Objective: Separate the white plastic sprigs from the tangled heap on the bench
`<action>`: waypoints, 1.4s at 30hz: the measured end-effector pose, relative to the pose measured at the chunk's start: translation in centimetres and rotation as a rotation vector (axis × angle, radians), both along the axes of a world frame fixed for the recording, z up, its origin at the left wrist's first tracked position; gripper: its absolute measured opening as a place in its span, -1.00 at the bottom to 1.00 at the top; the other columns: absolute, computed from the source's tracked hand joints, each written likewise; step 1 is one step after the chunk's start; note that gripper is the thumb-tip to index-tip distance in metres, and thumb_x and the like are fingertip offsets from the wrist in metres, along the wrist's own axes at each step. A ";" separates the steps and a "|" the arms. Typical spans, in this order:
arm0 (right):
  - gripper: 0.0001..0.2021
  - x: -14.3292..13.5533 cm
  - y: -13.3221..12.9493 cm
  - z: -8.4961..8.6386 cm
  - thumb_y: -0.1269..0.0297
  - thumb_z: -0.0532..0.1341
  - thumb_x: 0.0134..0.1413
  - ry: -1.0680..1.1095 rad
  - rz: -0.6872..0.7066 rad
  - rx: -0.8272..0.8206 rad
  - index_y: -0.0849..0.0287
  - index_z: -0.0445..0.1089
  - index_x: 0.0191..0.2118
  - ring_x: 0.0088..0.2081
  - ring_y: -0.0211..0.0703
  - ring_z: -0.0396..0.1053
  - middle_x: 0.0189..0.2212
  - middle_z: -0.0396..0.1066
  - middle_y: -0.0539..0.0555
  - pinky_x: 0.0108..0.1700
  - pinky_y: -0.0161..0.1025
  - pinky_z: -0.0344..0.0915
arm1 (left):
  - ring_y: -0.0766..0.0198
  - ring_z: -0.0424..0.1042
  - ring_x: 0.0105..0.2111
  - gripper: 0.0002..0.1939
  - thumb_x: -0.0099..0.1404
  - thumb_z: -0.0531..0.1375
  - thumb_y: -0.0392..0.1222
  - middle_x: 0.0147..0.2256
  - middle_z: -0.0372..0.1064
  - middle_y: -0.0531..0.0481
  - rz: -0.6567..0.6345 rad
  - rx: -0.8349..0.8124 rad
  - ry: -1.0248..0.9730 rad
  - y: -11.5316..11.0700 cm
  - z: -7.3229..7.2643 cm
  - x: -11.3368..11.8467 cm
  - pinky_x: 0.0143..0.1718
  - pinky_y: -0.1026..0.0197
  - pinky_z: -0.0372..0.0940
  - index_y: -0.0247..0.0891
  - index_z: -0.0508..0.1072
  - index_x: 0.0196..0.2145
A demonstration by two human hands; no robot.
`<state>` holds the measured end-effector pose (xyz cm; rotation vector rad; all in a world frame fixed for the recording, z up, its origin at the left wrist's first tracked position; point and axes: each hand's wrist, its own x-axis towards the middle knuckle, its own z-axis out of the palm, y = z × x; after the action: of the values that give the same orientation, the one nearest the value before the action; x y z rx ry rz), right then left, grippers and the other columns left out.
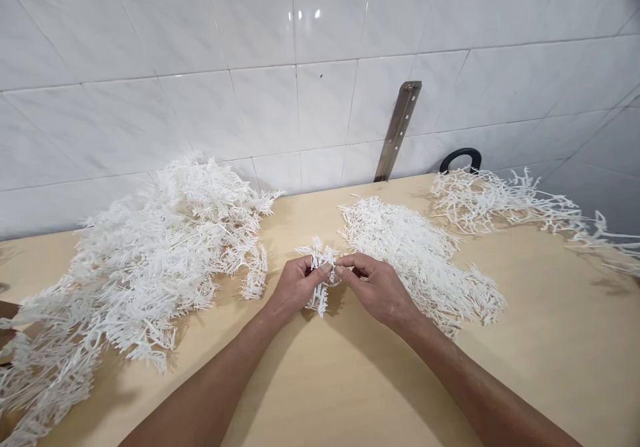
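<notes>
Between my two hands is a small white branched plastic sprig (320, 294), held just above the table (320, 380). My left hand (300, 282) grips it with thumb and fingers closed. From the other side, my right hand (373, 280) pinches at its edge with thumb and forefinger. Left of my hands rises a large heap of white branched sprigs (165, 247). Close by my right hand lies a flatter pile of thin white pieces (405, 254). My fingers partly cover the held sprig.
At the back right lie looser white branching strands (490, 200), next to a black curved handle (461, 155). A slotted metal strip (399, 130) stands against the white tiled wall (260, 114). Part of another person's hand (7, 320) shows at the left edge.
</notes>
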<state>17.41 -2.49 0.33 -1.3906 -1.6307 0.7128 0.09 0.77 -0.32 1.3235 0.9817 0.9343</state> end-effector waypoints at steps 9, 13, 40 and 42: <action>-0.81 -0.5 -0.2 0.4 0.17 0.18 0.12 -0.007 -0.024 -0.020 0.14 0.48 -0.31 -0.41 -0.18 0.40 -0.38 0.52 0.03 -0.34 -0.25 0.28 | 0.37 0.23 -0.56 -0.58 0.07 0.33 0.15 -0.57 0.30 0.07 0.019 0.071 0.045 0.0 0.1 0.0 -0.54 0.32 0.14 -0.31 0.41 -0.48; -0.76 -0.5 -0.2 0.5 0.13 0.16 0.13 -0.028 -0.006 -0.102 0.16 0.48 -0.34 -0.47 -0.18 0.35 -0.49 0.48 0.01 -0.41 -0.26 0.23 | 0.35 0.25 -0.52 -0.60 0.08 0.31 0.13 -0.54 0.31 0.06 0.035 0.094 0.080 0.0 0.0 0.1 -0.51 0.31 0.14 -0.30 0.41 -0.48; -0.86 -1.0 -0.2 -0.7 0.27 0.13 0.15 -0.182 -0.056 0.195 0.13 0.41 -0.36 -0.51 -0.22 0.30 -0.48 0.44 0.02 -0.43 -0.27 0.24 | 0.39 0.10 -0.57 -0.57 0.15 0.23 0.14 -0.62 0.10 0.13 0.095 0.123 0.173 -0.3 -0.2 0.4 -0.55 0.31 0.01 -0.26 0.27 -0.58; -0.86 -1.1 -0.3 -0.7 0.27 0.14 0.13 -0.194 -0.065 0.177 0.13 0.42 -0.37 -0.52 -0.22 0.30 -0.51 0.43 0.01 -0.45 -0.28 0.23 | 0.39 0.08 -0.58 -0.58 0.16 0.22 0.10 -0.63 0.06 0.14 0.132 0.134 0.208 -0.4 -0.4 0.5 -0.55 0.30 -0.02 -0.24 0.22 -0.60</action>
<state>16.29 -2.76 -0.38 -1.4108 -1.7440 0.3953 0.59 0.41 -0.71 1.5055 1.1947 0.9909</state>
